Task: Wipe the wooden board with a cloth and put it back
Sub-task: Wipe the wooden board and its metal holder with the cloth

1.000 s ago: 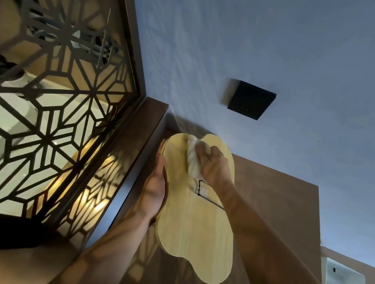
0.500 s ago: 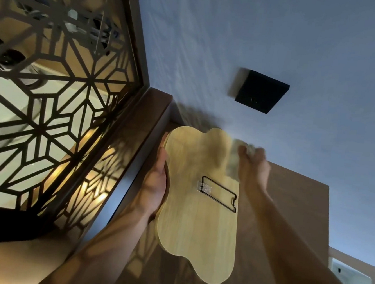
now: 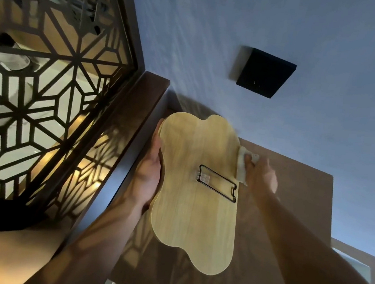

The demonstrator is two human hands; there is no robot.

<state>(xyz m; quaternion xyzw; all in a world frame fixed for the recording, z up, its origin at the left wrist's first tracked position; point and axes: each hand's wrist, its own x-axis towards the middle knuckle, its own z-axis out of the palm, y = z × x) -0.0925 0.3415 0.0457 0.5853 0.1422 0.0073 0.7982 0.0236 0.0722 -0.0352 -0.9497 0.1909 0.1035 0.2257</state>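
Note:
A pale wooden board point(image 3: 189, 210) with a wavy, cloud-like outline is held up in front of a brown wall panel. A black wire frame point(image 3: 218, 183) with a clear clip is fixed to its face. My left hand point(image 3: 149, 172) grips the board's left edge, fingers behind it. My right hand point(image 3: 260, 174) holds a white cloth point(image 3: 241, 167) pressed against the board's right edge, near its upper part.
A dark lattice screen point(image 3: 50, 83) with lit space behind stands at the left, framed by a dark wooden post point(image 3: 122, 140). The brown wall panel point(image 3: 290, 209) lies behind the board. A black square box point(image 3: 265, 72) is mounted on the grey wall above.
My right hand with the cloth has swept from the board's upper middle to its right edge. The left hand has kept its grip on the left edge.

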